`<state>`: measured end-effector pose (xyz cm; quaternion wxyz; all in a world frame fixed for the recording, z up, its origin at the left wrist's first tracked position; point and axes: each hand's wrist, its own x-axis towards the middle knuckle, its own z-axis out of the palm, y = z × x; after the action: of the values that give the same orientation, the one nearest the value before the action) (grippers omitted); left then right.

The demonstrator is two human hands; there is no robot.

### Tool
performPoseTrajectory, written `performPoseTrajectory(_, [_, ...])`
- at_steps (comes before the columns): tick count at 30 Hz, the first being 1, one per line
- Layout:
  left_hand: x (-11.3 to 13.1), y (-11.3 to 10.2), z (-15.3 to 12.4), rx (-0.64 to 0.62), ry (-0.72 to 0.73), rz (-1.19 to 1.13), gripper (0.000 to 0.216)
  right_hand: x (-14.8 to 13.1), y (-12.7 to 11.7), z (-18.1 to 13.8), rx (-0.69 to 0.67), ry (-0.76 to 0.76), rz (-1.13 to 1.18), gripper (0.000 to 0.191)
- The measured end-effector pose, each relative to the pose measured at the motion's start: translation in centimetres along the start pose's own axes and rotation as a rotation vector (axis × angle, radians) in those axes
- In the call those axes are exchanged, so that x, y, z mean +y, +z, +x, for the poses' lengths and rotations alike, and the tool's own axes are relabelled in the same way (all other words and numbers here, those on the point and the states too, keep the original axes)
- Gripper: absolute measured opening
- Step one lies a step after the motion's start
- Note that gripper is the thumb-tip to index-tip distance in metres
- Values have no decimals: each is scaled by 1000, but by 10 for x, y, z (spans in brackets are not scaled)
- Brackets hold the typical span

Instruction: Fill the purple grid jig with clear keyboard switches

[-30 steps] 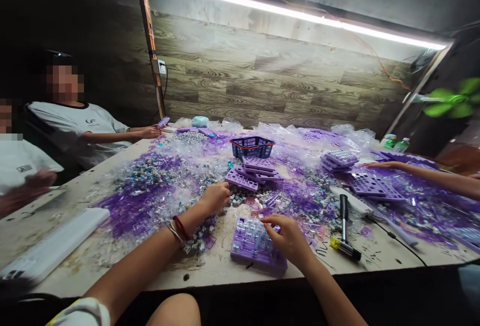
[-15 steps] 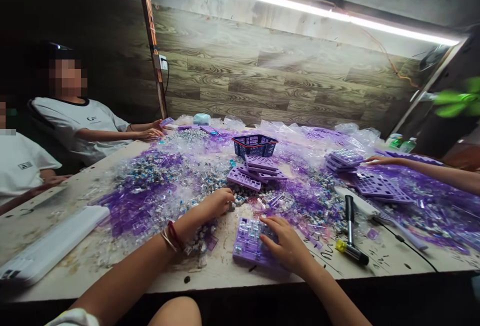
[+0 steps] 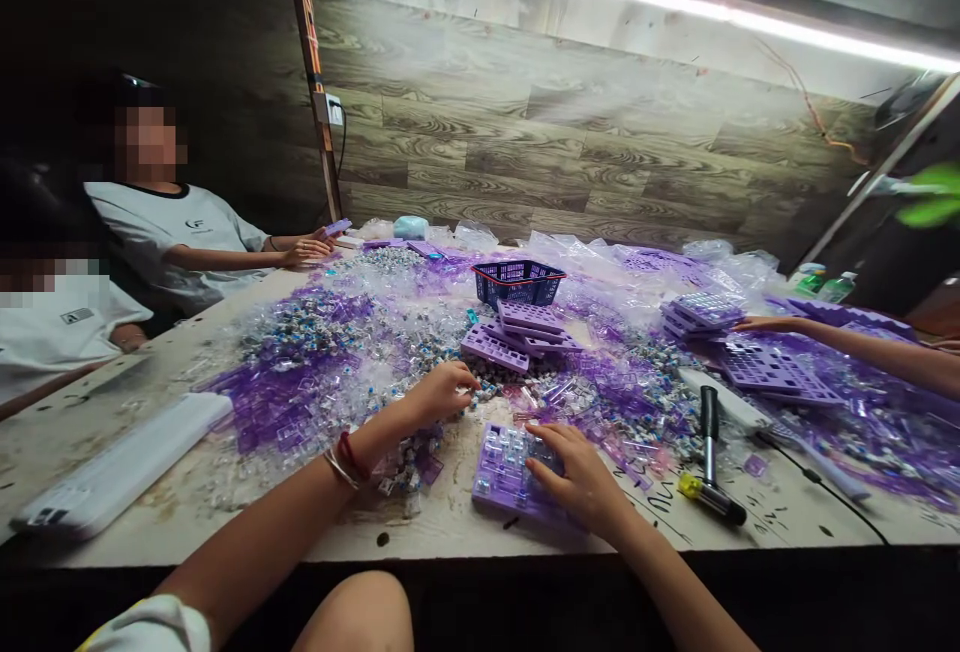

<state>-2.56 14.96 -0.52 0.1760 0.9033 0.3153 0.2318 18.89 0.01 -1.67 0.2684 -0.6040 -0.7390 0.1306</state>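
On the near side of the table lies a purple keyboard-like plate (image 3: pixel 499 497), its top partly filled with clear square pieces. My right hand (image 3: pixel 581 477) rests over the plate's right part, fingers stretched out and thumb apart, touching the clear pieces. What is under the palm is hidden. My left hand (image 3: pixel 439 394) is at the near edge of a pile of small white and blue switch-like pieces (image 3: pixel 420 357), left of and beyond the plate. Its fingers are bent together; anything between them is too small to make out.
Behind the pile stand stacked purple plates (image 3: pixel 499 347) and a dark basket (image 3: pixel 517 282). A hammer (image 3: pixel 709 452) with a yellow end lies at right. At left is a long white case (image 3: pixel 127 467). Co-workers sit at left; another person's arm (image 3: pixel 847 337) reaches in from the right.
The view has shifted slightly, so things sit a little further right. My left hand's fingers have moved a little at the pile. My right hand stays on the plate.
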Motion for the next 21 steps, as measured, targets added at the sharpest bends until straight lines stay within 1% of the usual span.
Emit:
performPoseTrajectory(2, [11,-1,-2,-16,-3,-40,26,1,2,0,14,-8,1,43])
performPoseTrajectory(5, [23,3,-4,-73,-9,-102,25,2,4,-1,28,-11,0,43])
performPoseTrajectory(7, [26,7,-5,-106,24,-126,28,2,5,-1,35,-4,0,43])
performPoseTrajectory(10, [26,12,-7,-139,101,-155,27,0,6,-2,48,7,-1,42])
performPoseTrajectory(14, [19,18,-6,-159,85,-240,20,-1,6,-2,55,10,-1,41])
performPoseTrajectory(17, [15,22,-3,-149,113,-217,14,-1,6,-1,50,10,-10,41])
performPoseTrajectory(21, [14,27,3,-148,147,-208,11,-5,5,2,67,9,-25,39])
